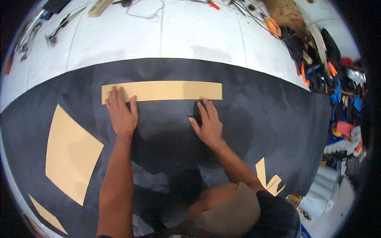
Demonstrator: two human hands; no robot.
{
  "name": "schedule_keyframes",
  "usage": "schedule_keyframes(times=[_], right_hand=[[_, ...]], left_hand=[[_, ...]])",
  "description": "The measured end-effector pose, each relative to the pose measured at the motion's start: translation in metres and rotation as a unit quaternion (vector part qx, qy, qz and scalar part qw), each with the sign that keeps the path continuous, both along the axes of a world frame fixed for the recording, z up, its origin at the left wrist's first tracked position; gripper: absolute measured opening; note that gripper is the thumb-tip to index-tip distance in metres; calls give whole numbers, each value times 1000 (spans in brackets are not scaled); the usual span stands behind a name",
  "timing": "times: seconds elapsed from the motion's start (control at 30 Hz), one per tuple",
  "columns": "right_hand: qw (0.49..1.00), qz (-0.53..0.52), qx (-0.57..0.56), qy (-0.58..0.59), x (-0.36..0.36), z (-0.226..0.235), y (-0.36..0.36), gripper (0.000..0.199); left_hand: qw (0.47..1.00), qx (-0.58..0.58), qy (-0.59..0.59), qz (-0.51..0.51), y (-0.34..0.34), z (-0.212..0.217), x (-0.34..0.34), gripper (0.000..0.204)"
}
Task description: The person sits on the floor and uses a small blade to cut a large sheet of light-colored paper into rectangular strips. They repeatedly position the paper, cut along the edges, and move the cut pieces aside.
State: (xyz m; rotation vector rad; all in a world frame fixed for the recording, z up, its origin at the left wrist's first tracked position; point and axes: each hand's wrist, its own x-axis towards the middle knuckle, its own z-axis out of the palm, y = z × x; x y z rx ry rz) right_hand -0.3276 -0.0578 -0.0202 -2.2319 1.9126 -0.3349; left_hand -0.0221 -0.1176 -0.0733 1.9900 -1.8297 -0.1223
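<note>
Fingers (114, 96) of the left hand (123, 119) lay loosely spread across the left end of a long tan strip (170, 90), with the thumb at its near edge. The right hand (211, 126) met that same near edge toward the strip's other end, fingertips just touching it and the thumb held off to the left. Neither hand grasped anything: both were unclenched, palms turned down. How hard they pressed, I could not tell from where I stood.

The strip rested flat on a broad black sheet (238, 119), near the sheet's far edge, beyond which a white worktop (190, 37) showed. To the left lay a large tan panel (73, 154) and, nearer the person, a slender tan piece (47, 214); to the right, near the right forearm, were small tan offcuts (260, 171).

The step in hand appeared to be placing and squaring the strip. The next move seemed to call for light, even pressure at both ends, lest the strip skew on the sheet.
</note>
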Motion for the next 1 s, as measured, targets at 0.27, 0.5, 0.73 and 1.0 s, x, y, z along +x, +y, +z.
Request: schedule_keyframes(times=[0.27, 0.5, 0.73, 1.0], right_hand=[[998, -41, 11, 38, -4, -10, -3, 72], [999, -41, -17, 18, -5, -15, -3, 74], [999, -47, -15, 9, -4, -15, -3, 77], [999, -45, -19, 12, -12, -17, -3, 79]], left_hand=[[1000, 2, -1, -5, 2, -1, -1, 61], [1000, 3, -9, -8, 1, 0, 0, 63], [1000, 2, -13, -10, 2, -1, 2, 63], [1000, -4, -4, -15, 1, -1, -3, 63]])
